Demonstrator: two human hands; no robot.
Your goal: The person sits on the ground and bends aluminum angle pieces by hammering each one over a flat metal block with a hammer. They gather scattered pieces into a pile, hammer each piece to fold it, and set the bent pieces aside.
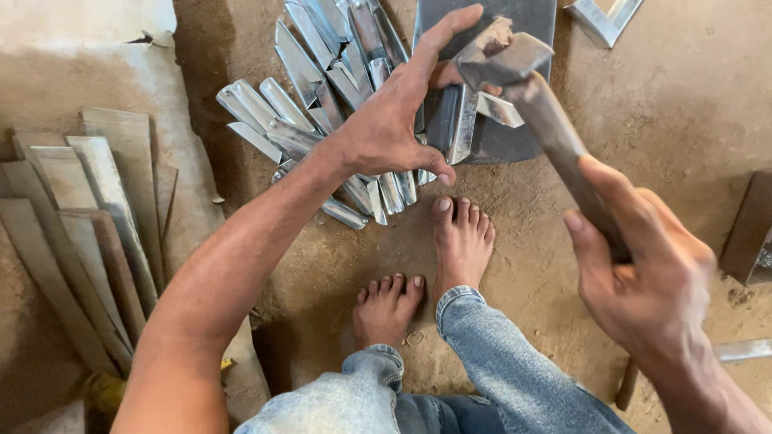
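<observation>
Head view, looking down at a seated person's hands, jeans and bare feet on a dusty dirt floor.

No packages, labels or signs to note.

Right hand is closed in a full fist round the worn wooden handle of a hammer; the blocky grey steel head is raised, up near the top centre, and its handle end shows through as splintered wood.

Left hand is spread wide, thumb up and fingers curled over a bent metal strip that lies on a dark flat steel plate. The strip is shiny, folded lengthwise into an angle, and sits right under the fingertips, just below and left of the hammer head.

Beside and under the left wrist: a fanned pile of similar folded strips, bright and reflective, overlapping each other.

Far left: stack of flat dull metal sheets, long and narrow, dusty.

Top right: a shiny angled metal frame piece. Right edge: a brown block, partly cut off.
</observation>
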